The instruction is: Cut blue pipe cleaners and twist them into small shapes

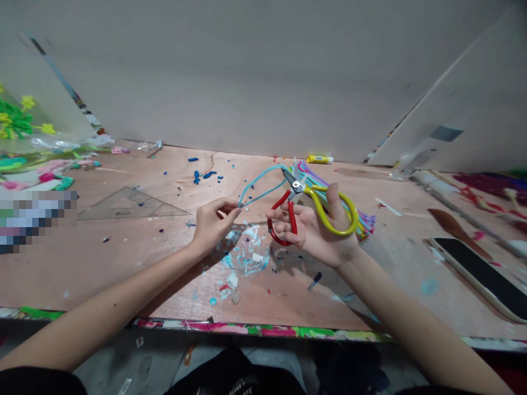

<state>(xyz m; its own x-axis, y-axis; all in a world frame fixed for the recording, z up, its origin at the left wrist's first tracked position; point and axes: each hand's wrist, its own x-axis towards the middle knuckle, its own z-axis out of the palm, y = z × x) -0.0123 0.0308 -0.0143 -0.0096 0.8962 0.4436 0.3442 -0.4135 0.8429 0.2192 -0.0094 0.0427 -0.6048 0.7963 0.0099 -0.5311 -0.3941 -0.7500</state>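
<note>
My left hand (216, 222) pinches the ends of a light blue pipe cleaner (256, 180) between thumb and fingertips. From there it arcs in a bent loop across to the scissors (296, 185). My right hand (319, 233) is palm up and holds these scissors, with the thumb through the yellow loop and fingers at the red one. Their blades are spread close to the far end of the blue loop; whether they touch it I cannot tell. Behind the right hand lies a bundle of purple, teal and yellow pipe cleaners (368, 220), partly hidden.
Light blue and white scraps (249, 252) litter the table between my arms. A clear set square (127, 204) lies left, a yellow glue stick (320, 159) at the back. To the right are a phone (481, 277) and a brown wooden tool (455, 230). Panels stand behind.
</note>
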